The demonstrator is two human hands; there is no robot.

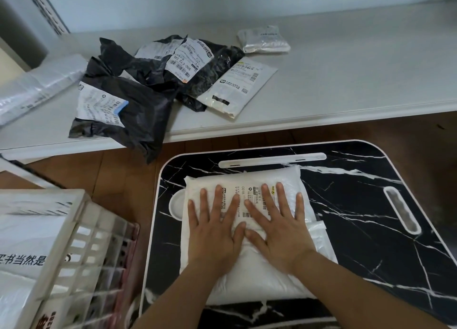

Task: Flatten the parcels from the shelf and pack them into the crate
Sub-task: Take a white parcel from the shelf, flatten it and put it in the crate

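Observation:
A white padded parcel [249, 276] with a printed label lies on the black marble-patterned lap table [371, 205]. My left hand [214, 227] and my right hand [278, 224] both press flat on its top, fingers spread and straight, thumbs almost touching. A white slatted crate [74, 242] stands at the lower left with white parcels [27, 244] inside. On the pale shelf [346, 81] behind lie black parcels [128, 106], a white flat parcel [241, 88] and a small grey one [263, 40].
A clear plastic-wrapped package [37, 86] lies at the shelf's left end. Brown wooden floor [118, 170] shows between shelf, crate and table. The table has a white slot [272, 160] along its far edge and an oval opening [401, 211] on the right.

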